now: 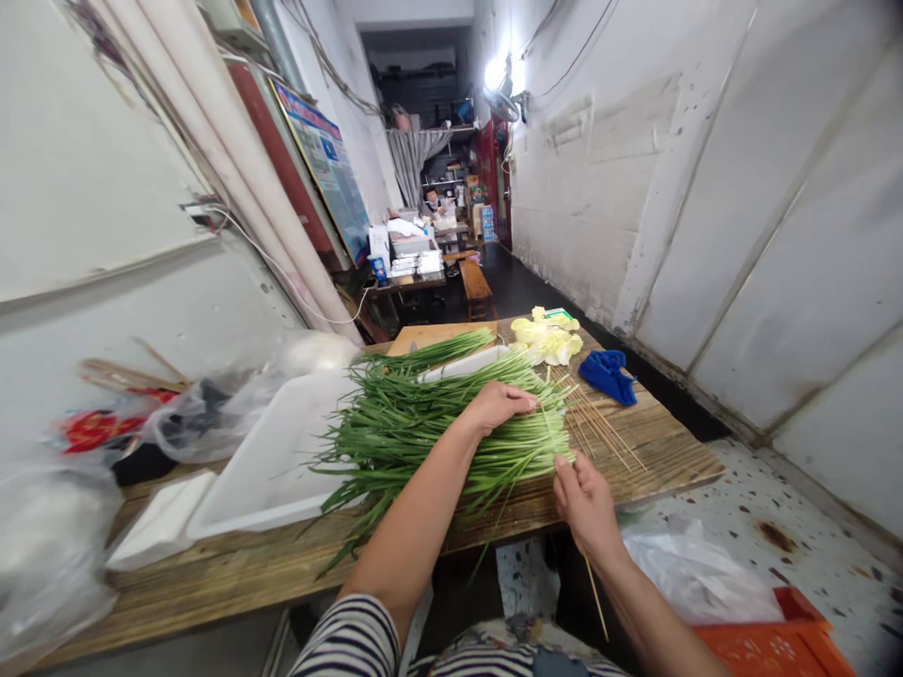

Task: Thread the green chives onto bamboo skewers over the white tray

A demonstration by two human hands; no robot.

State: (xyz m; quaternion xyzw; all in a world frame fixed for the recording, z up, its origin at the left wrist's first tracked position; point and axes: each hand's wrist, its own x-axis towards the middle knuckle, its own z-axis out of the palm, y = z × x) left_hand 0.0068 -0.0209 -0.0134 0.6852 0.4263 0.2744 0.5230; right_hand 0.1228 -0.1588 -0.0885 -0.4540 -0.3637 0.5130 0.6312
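Observation:
A wide pile of green chives [423, 423] lies across a white plastic tray [246, 470], pale stem ends to the right. Over the stems, my left hand [498, 406] is closed with thumb and fingertips together on chive stalks. At the near right corner of the pile, my right hand [585, 498] grips a thin bamboo skewer [596, 602], whose lower end sticks out below the hand toward me. Its fingertips touch the nearest stem ends; where the skewer's other end sits among the stalks is hard to see. More loose bamboo skewers [599, 418] lie right of the pile.
Pale cabbage leaves [546, 337] and a blue cloth [608, 376] sit at the wooden table's [670, 461] far right. A cutting board [423, 337] is behind the chives. Plastic bags [49, 555] crowd the left; an orange crate [776, 639] stands below right. Someone [433, 199] is far back.

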